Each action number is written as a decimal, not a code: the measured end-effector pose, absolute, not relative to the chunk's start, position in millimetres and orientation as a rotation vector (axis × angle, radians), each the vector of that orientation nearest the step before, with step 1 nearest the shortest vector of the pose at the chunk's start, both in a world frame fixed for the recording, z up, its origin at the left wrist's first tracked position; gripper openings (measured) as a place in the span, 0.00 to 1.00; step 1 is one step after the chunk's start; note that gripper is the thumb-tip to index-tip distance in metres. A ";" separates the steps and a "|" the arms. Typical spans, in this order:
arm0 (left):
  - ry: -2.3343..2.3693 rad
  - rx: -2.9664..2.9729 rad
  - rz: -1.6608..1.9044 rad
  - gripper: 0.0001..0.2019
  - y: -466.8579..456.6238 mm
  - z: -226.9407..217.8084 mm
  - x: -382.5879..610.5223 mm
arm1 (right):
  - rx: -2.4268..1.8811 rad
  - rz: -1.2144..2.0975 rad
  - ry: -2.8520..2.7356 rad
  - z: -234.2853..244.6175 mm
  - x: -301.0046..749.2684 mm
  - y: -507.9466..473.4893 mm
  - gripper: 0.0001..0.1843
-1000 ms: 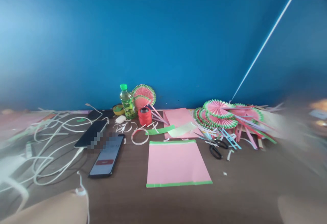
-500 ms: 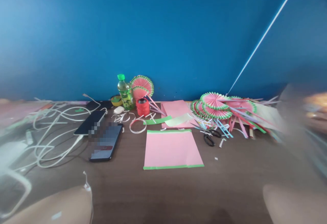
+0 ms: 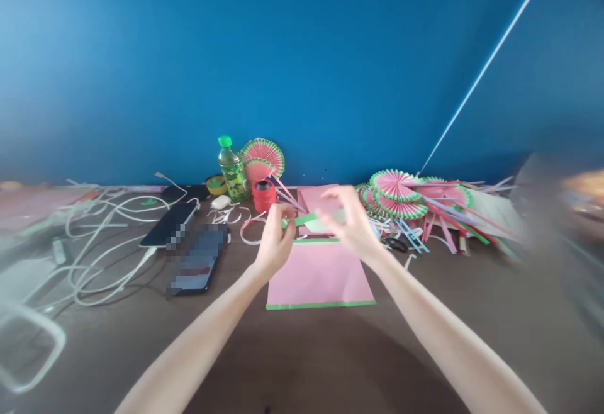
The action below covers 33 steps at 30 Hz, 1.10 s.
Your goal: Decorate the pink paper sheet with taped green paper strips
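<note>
Two bare arms stretch across a brown table (image 3: 472, 301) strewn with craft paper. We see the left hand (image 3: 275, 240) closed on the left end of a green paper strip (image 3: 306, 218), pinched between thumb and fingers just past the far edge of a pink sheet (image 3: 321, 275) bordered in green. The right hand (image 3: 353, 225) hovers close beside it, blurred, fingers loosely spread and holding nothing. To the left lie two phones (image 3: 195, 263) and white cables (image 3: 94, 244). Against the blue wall stand a green-capped bottle (image 3: 231, 168) and a red tape roll (image 3: 264, 195). At far right are pleated paper fans (image 3: 396, 190) and scissors (image 3: 394, 244).
</note>
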<state>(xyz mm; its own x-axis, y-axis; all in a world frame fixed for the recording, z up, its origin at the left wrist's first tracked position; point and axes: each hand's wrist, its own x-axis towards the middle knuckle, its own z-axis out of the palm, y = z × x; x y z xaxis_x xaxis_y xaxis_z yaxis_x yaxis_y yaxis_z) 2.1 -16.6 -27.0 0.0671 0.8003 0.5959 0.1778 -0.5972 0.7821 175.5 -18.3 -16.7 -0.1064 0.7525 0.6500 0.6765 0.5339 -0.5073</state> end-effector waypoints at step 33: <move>0.453 0.643 0.831 0.07 11.8 -83.5 8.6 | -0.987 0.958 -1.453 -73.5 162.6 -45.8 0.08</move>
<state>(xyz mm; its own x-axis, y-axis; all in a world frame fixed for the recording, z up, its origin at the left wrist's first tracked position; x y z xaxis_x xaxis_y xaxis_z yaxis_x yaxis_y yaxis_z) 8.6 11.8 -83.5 0.5990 0.7915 -0.1211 -0.5310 0.5059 0.6798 162.6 -45.8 -73.5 -0.0719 0.9429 0.3252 0.0720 0.3301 -0.9412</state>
